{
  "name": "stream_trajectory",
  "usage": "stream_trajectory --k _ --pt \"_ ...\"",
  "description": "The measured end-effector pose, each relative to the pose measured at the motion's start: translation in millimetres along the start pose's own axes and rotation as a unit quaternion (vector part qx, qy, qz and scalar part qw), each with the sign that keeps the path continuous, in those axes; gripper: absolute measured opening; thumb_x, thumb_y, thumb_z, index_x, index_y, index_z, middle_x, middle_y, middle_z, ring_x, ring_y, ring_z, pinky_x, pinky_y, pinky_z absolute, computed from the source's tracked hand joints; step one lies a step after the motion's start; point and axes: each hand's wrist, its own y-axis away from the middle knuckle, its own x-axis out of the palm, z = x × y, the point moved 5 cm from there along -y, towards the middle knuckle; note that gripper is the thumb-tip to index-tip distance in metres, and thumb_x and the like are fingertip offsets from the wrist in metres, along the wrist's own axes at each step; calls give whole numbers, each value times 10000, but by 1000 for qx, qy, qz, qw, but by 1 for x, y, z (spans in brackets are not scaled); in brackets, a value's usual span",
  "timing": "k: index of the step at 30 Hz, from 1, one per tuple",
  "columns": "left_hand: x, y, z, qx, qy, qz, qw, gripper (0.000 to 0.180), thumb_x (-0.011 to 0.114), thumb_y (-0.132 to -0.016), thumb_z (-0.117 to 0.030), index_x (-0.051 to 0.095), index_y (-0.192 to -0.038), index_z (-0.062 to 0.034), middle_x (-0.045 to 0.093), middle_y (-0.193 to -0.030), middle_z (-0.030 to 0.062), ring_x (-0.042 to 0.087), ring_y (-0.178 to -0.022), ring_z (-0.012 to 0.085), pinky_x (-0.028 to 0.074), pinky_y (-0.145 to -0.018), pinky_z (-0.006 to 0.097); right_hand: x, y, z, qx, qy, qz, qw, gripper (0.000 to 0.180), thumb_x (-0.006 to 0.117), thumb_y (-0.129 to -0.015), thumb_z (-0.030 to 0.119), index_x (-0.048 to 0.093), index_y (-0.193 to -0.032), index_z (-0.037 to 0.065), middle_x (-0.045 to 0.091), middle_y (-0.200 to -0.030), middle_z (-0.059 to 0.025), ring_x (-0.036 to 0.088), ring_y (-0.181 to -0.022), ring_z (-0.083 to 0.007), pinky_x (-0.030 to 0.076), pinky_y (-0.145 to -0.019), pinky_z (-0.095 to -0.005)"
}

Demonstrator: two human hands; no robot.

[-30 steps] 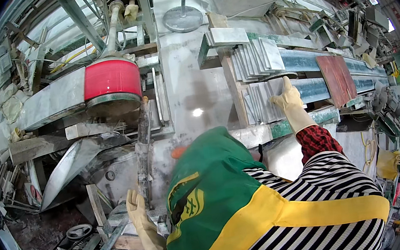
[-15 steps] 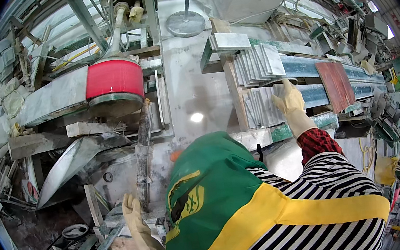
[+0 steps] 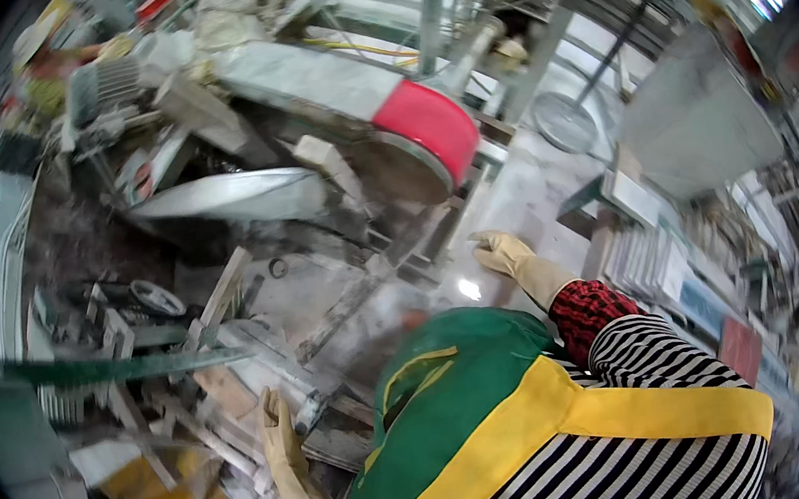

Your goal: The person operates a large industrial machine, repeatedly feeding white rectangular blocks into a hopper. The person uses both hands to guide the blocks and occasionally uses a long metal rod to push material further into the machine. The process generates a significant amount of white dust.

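Observation:
My right hand [image 3: 512, 260], in a cream rubber glove, reaches out over the wet, pale floor in front of me. Its fingers are loosely spread and nothing shows in them. Low on my left side hangs my left hand [image 3: 285, 456], gloved alike, with straight fingers and no object in it. Wooden pieces and pale offcuts lie near that hand. To the right of my right hand stands a row of thin grey-white stone slabs [image 3: 639, 263] on a rack, apart from the fingers. Ahead is a belt machine with a red band [image 3: 429, 124] at its rounded end.
A curved metal sheet [image 3: 236, 198] and a handwheel [image 3: 159, 298] are on the left. A green beam [image 3: 132, 363] juts in near my left side. Ahead right are a round base with a pole [image 3: 564, 122] and a large grey panel [image 3: 705, 113]. Another person [image 3: 43, 69] is at far left.
My view has turned left. My right hand has left the stone slabs and moved over the floor. My left hand stays low at my side.

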Motion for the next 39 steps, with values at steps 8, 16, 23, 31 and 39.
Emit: stream_trajectory --k 8,16,23,31,39 --pt "-160 183 111 -58 -378 -516 767 629 652 -912 -398 496 -1386 -14 549 -1333 249 507 -1235 411 376 -1066 459 100 -121 16 -149 181 156 960 488 644 -846 232 594 -1302 67 700 -1097 -153 661 -1018 -220 514 -895 -311" --pt "-137 257 211 -124 -384 -614 678 649 658 -904 -420 433 -1381 -42 476 -1230 205 441 -1144 407 381 -974 503 135 -73 69 -200 169 278 924 516 620 -845 288 582 -1326 104 658 -1221 -181 634 -1131 -294 486 -985 -353" --pt "-112 263 169 -89 -447 -631 628 550 655 -890 -349 517 -1281 11 533 -1212 263 460 -1119 437 395 -937 500 101 -86 -16 -73 298 272 912 387 623 -847 214 654 -1202 63 690 -1134 -136 660 -1009 -220 519 -891 -320" --pt "-112 253 123 -132 -350 -643 668 519 689 -830 -296 507 -1215 1 502 -1151 241 459 -1080 447 387 -955 509 81 -109 -64 1 94 266 959 478 645 -837 132 565 -1290 2 689 -820 -124 617 -637 -151 490 -554 -278" --pt "-99 255 129 -135 -340 -673 643 567 711 -819 -267 483 -1275 -19 480 -1291 244 410 -1203 482 335 -1049 511 114 -119 -14 -74 131 311 938 526 611 -857 104 506 -1360 -11 697 -855 -114 591 -622 -122 464 -537 -248"
